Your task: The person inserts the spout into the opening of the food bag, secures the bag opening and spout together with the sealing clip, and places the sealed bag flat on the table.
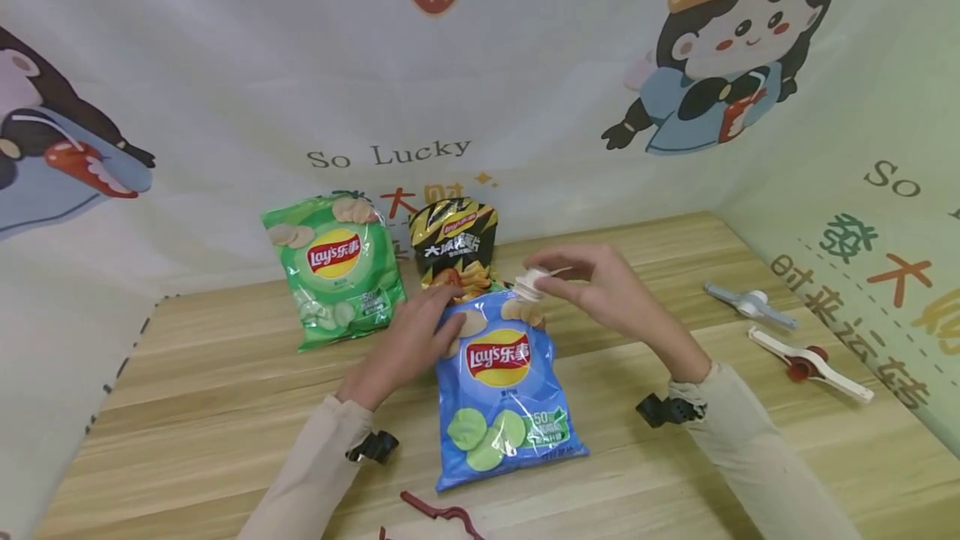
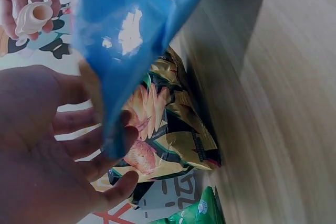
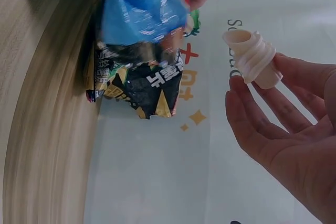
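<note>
My left hand [image 1: 408, 340] holds a blue Lay's chip bag [image 1: 498, 407] by its upper left corner, thumb in front and fingers behind. The bag stands tilted, its front toward me. My right hand [image 1: 600, 282] pinches a small white threaded spout [image 3: 252, 59] near the bag's upper right corner. In the right wrist view, the spout is hollow with an open end, apart from the bag. A black and yellow Lay's bag [image 1: 453, 236] stands behind the blue one, its lower part hidden.
A green Lay's bag [image 1: 341, 269] leans at the back left. On the right lie a grey bag clip [image 1: 750, 304] and a white clip with a red round middle [image 1: 810, 362]. A dark red clip [image 1: 442, 513] lies at the front edge. A printed cloth [image 1: 300, 90] hangs behind.
</note>
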Available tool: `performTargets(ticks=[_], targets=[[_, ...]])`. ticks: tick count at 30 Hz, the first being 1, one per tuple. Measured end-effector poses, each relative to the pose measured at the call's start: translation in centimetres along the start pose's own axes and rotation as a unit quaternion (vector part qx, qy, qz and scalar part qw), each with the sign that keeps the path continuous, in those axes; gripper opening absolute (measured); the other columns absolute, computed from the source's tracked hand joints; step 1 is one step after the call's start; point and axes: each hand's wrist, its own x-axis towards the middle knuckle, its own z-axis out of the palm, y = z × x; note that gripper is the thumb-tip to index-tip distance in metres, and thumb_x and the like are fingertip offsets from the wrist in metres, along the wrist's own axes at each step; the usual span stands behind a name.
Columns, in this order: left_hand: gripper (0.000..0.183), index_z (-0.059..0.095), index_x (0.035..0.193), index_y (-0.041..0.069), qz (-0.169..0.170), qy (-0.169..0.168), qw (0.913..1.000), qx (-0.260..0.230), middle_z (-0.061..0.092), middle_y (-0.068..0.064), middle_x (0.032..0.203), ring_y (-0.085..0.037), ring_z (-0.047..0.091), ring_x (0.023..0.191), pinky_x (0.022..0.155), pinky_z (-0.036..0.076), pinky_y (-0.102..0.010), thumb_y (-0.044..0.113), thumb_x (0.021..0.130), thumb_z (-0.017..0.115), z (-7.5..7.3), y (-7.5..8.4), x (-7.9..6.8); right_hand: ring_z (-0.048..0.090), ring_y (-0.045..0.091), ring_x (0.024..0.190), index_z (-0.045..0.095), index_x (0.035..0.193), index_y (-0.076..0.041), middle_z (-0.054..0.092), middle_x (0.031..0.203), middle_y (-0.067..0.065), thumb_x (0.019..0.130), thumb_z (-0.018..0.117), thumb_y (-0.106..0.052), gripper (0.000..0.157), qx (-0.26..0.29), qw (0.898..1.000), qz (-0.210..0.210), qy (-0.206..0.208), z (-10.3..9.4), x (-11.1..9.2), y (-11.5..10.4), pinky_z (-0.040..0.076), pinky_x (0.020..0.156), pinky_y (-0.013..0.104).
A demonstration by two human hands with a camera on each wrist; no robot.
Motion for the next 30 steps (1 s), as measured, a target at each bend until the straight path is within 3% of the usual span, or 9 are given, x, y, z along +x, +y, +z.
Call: performTargets(ticks=[6,9,14,22,30], targets=[[0.030,0.063,0.125,0.001,0.032,0.030,0.9987,-0.025,0.054,-0.009,0.105,-0.023,0.054,0.093,0.080,0.049,-0.040,0.018,0.101,0.058,-0.3,0.0,-0.3,0.066,0.025,0.110,0.069,0.121,-0.006,0.068,0.123,0.007,0.095,0.068,-0.011,0.027,0.004,1.000,0.006,-0.001,-0.1,-0.1,0.1,0.054,0.093,0.039],[0.027,0.064,0.124,0.001,0.052,0.041,0.9970,-0.041,0.051,-0.007,0.100,-0.020,0.050,0.088,0.074,0.048,-0.034,0.016,0.101,0.057,-0.9,0.3,-0.4,0.066,0.024,0.109,0.070,0.121,-0.006,0.069,0.122,0.007,0.095,0.068,-0.011,0.026,0.000,1.000,0.004,0.008,-0.3,-0.1,0.0,0.054,0.092,0.039],[0.024,0.063,0.122,0.005,0.068,0.048,0.9953,-0.050,0.054,-0.006,0.101,-0.019,0.051,0.089,0.073,0.048,-0.034,0.018,0.103,0.055,-2.4,1.0,-0.7,0.065,0.020,0.107,0.071,0.119,-0.008,0.070,0.120,0.004,0.094,0.070,-0.015,0.026,-0.013,0.999,-0.004,0.029,-0.7,-0.2,-0.4,0.053,0.093,0.041],[0.025,0.061,0.125,0.010,0.052,0.034,0.9955,-0.071,0.066,-0.003,0.117,-0.017,0.060,0.098,0.083,0.052,-0.038,0.022,0.103,0.056,-5.0,2.1,-1.7,0.064,0.015,0.104,0.071,0.118,-0.010,0.071,0.117,0.001,0.095,0.070,-0.015,0.024,-0.015,0.998,-0.037,0.052,-1.1,-0.6,-1.2,0.053,0.092,0.036],[0.020,0.062,0.119,0.010,0.087,0.019,0.9931,-0.076,0.068,-0.003,0.115,-0.015,0.062,0.099,0.085,0.053,-0.037,0.019,0.101,0.059,-6.7,3.4,-2.5,0.065,0.017,0.102,0.070,0.118,-0.006,0.071,0.114,0.004,0.094,0.069,-0.008,0.024,0.005,0.995,-0.069,0.070,-1.2,-0.7,-1.7,0.054,0.090,0.034]])
